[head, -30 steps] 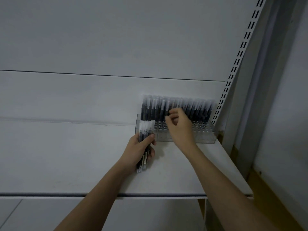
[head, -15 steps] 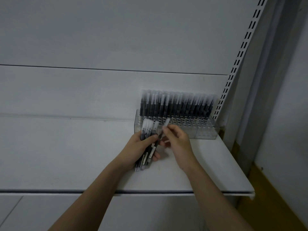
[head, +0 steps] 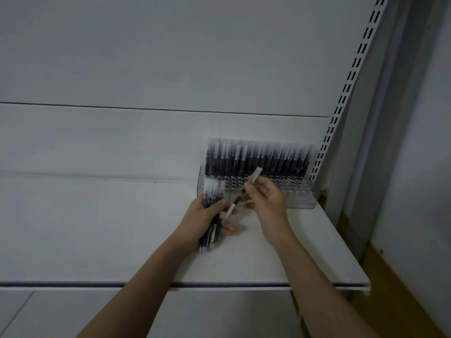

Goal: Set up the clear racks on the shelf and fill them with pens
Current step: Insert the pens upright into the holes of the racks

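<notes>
From the head camera I look down over both forearms onto a white shelf point(head: 122, 228). My right hand point(head: 267, 203) pinches a single pen point(head: 242, 194) between thumb and curled fingers, gripping it near the middle of the barrel. The pen's long axis runs on a diagonal: its pale capped end points up and away to the right, above the knuckles, toward the rack, while the lower end points down to the left, toward my other hand. It hangs in the air, clear of the shelf surface.

Just left of that grip, my left hand point(head: 203, 220) wraps around a bundle of pens point(head: 211, 211), fingers and thumb closed firmly about the dark barrels. The bundle stands nearly upright, tilted slightly; the pale caps stick out above the fist, and the lower ends stick out below it, close to the shelf. The lower tip of the single pen sits very near the left thumb; I cannot tell whether they touch.

Beyond both hands, the clear rack point(head: 300, 200) sits on the shelf against the back panel, near the slotted upright point(head: 351, 76). Its rear rows hold upright pens point(head: 256, 157), dark bodies with pale caps up; the front holes directly behind my right knuckles show open.
</notes>
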### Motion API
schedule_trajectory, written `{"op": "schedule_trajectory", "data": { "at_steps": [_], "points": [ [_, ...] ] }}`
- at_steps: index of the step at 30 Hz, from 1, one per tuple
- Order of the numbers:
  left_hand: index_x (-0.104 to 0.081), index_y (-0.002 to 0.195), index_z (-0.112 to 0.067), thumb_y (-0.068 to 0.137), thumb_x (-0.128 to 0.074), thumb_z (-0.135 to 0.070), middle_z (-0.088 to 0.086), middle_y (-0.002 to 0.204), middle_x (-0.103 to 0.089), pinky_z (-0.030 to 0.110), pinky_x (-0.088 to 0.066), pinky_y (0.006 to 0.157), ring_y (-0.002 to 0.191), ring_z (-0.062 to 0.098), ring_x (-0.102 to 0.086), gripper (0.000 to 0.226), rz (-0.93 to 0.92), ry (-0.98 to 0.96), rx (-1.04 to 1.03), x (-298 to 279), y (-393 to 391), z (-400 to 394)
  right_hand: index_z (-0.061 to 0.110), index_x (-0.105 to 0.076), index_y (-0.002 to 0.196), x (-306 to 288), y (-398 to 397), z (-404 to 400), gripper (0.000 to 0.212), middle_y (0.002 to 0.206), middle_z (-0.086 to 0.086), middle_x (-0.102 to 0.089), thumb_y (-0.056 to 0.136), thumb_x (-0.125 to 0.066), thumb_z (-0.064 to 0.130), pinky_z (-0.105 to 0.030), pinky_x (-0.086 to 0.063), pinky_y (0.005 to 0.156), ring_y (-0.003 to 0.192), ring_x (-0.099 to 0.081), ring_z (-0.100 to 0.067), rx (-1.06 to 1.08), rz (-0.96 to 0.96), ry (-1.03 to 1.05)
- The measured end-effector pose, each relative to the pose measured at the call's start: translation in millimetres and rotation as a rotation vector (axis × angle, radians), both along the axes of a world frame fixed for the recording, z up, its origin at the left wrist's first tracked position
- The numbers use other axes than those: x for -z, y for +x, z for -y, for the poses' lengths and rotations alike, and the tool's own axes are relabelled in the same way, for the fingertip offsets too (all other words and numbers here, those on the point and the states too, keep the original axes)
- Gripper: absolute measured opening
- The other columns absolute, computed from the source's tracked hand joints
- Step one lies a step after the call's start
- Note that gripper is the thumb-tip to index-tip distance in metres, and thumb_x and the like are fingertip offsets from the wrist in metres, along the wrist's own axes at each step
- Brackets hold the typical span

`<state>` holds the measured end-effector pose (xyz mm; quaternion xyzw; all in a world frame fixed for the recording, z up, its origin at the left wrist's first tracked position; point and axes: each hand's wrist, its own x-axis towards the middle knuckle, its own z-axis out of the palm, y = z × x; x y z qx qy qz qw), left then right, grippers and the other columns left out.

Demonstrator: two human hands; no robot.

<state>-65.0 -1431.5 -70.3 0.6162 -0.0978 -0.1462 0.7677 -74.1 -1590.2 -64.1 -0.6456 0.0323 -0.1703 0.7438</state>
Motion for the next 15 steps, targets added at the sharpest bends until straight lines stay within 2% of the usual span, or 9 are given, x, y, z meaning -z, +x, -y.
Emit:
{"op": "schedule_trajectory", "data": {
  "at_steps": [4,6,8,11,15],
  "points": [
    [-0.05,0.101,-0.004,0.101,-0.051,-0.012,0.016,0.087,-0.068,0.032,-0.055,0.046,0.051,0.03,-0.065,0.009,-0.005,-0.042,-0.048,0,2,1,0.011,-0.061,0.101,-32,20,16,0.008,0.086,-0.007,-0.072,0.095,-0.064,0.007,-0.028,-0.056,0.06,0.07,-0.067,-0.015,0.142,0.111,-0.046],
    [-0.052,0.09,-0.006,0.101,-0.054,-0.018,0.016,0.071,-0.063,0.029,-0.046,0.039,0.041,0.027,-0.057,0.017,0.019,0.033,-0.075,2,4,0,0.015,-0.058,0.101,-44,32,24,0.01,0.09,-0.009,-0.07,0.095,-0.064,0.009,-0.029,-0.057,0.063,0.074,-0.067,-0.017,0.201,0.155,-0.19],
    [-0.05,0.078,-0.009,0.1,-0.056,-0.024,0.016,0.057,-0.05,0.026,-0.038,0.04,0.037,0.023,-0.044,0.027,0.048,0.084,-0.074,5,5,-1,0.021,-0.056,0.101,-52,42,30,0.012,0.091,-0.003,-0.067,0.095,-0.063,0.013,-0.031,-0.058,0.072,0.082,-0.067,-0.016,0.231,0.184,-0.354],
    [-0.043,0.075,-0.009,0.1,-0.056,-0.025,0.011,0.056,-0.037,0.025,-0.032,0.041,0.038,0.019,-0.035,0.032,0.037,0.065,-0.07,5,6,-1,0.021,-0.055,0.098,-57,52,35,0.01,0.09,0.001,-0.065,0.096,-0.062,0.014,-0.035,-0.058,0.079,0.086,-0.064,-0.012,0.248,0.197,-0.506],
    [-0.041,0.078,-0.009,0.101,-0.054,-0.026,0.005,0.056,-0.038,0.023,-0.03,0.039,0.037,0.018,-0.033,0.031,0.023,0.046,-0.092,3,4,0,0.019,-0.053,0.093,-58,63,35,0.011,0.086,-0.001,-0.065,0.096,-0.062,0.014,-0.032,-0.056,0.074,0.081,-0.063,-0.012,0.234,0.192,-0.562]
  ]
}}
